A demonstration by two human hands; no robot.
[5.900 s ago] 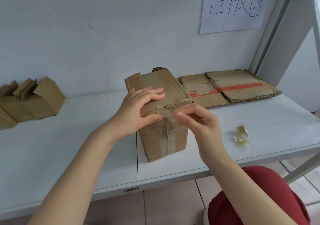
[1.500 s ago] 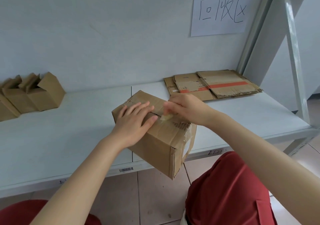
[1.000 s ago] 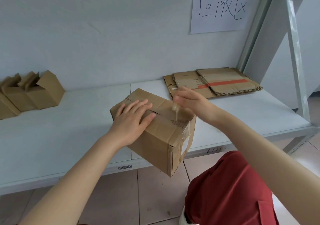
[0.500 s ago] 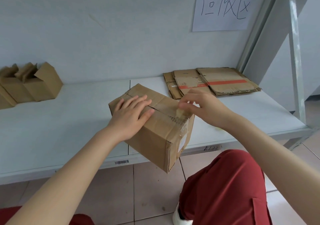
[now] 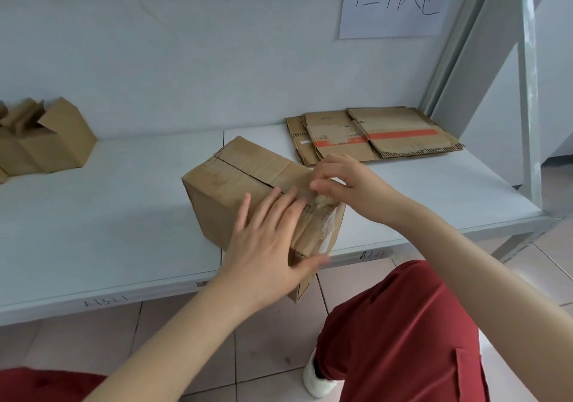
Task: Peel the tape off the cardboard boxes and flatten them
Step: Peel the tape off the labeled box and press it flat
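Left hand [image 5: 266, 246] slid along the box [image 5: 235, 178], tape [image 5: 322, 215] seemingly peeled further.

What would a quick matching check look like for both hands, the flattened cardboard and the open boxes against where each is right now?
Things:
1. left hand
2. right hand
3. flattened cardboard
4. open boxes

Places or states:
A. standing at the far left of the shelf
B. pinching crumpled tape at the top edge of the taped box
C. lying flat at the shelf's back right
D. pressed on the taped box, fingers straight

Pairs: 1-D, 2-B, 3-C, 4-A
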